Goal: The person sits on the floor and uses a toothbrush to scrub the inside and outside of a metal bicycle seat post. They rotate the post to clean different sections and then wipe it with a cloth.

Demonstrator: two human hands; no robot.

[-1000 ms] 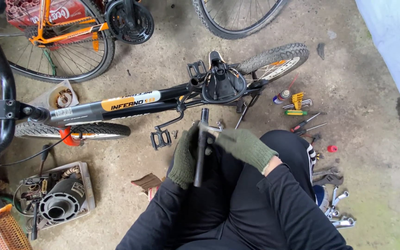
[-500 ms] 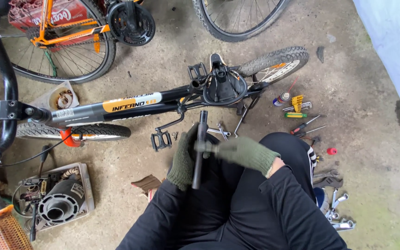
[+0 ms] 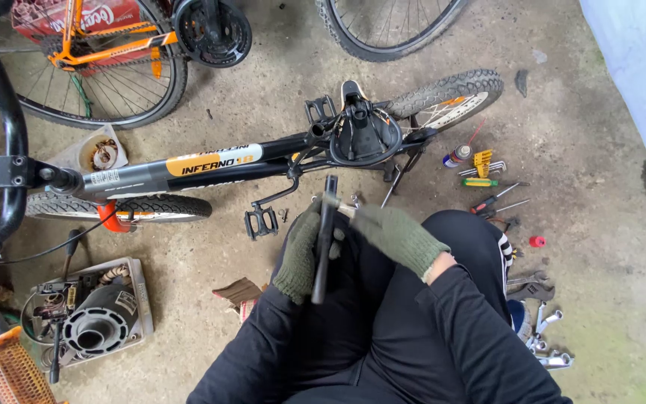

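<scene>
Both my hands wear green knit gloves. My left hand (image 3: 299,252) grips a long black metal bar (image 3: 324,238), held upright over my lap. My right hand (image 3: 398,238) pinches a small silvery part at the bar's upper end. Just beyond my hands a small black, grey and orange bicycle (image 3: 211,163) lies on its side on the concrete floor. Its black saddle (image 3: 364,133) and a black pedal (image 3: 262,221) are closest to me.
Screwdrivers, a spray can (image 3: 457,156) and yellow hex keys (image 3: 482,162) lie at the right. Several wrenches (image 3: 538,299) rest by my right knee. A grey tray of engine parts (image 3: 87,318) sits at the left. An orange bicycle (image 3: 106,52) and another wheel (image 3: 390,26) stand behind.
My right hand has slid slightly along the bar's top end while the left keeps its grip. The bar stays upright over my lap.
</scene>
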